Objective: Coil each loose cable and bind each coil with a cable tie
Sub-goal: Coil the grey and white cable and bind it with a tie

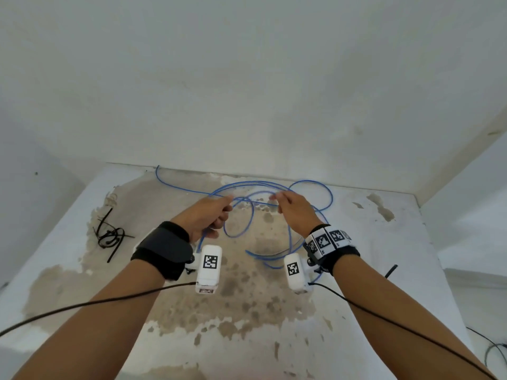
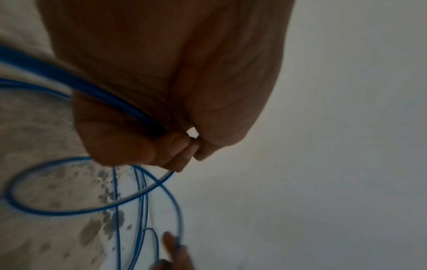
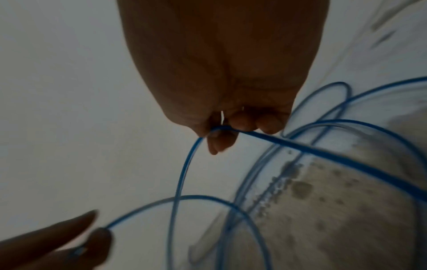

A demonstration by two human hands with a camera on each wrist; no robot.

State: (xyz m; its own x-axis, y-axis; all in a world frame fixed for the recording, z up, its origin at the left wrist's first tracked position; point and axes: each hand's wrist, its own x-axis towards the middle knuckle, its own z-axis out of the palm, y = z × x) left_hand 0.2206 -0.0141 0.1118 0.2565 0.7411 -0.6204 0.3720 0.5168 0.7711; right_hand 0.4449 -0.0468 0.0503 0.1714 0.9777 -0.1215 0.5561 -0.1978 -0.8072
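A thin blue cable [image 1: 274, 185] lies in loose loops over the stained white table [image 1: 397, 270], one end reaching the back wall. My left hand [image 1: 211, 215] grips a few strands of it above the table; its curled fingers close round the blue cable [image 2: 129, 107] in the left wrist view. My right hand [image 1: 288, 207] pinches a strand a little to the right, and the blue cable [image 3: 289, 142] runs out from between thumb and fingers. Black cable ties [image 1: 109, 234] lie in a pile at the table's left.
A white wall [image 1: 247, 78] stands right behind the table. One black tie [image 1: 391, 270] sticks out near the right edge. Black wires [image 1: 493, 349] hang off the right side. Thin black leads run from both wrist cameras along my forearms.
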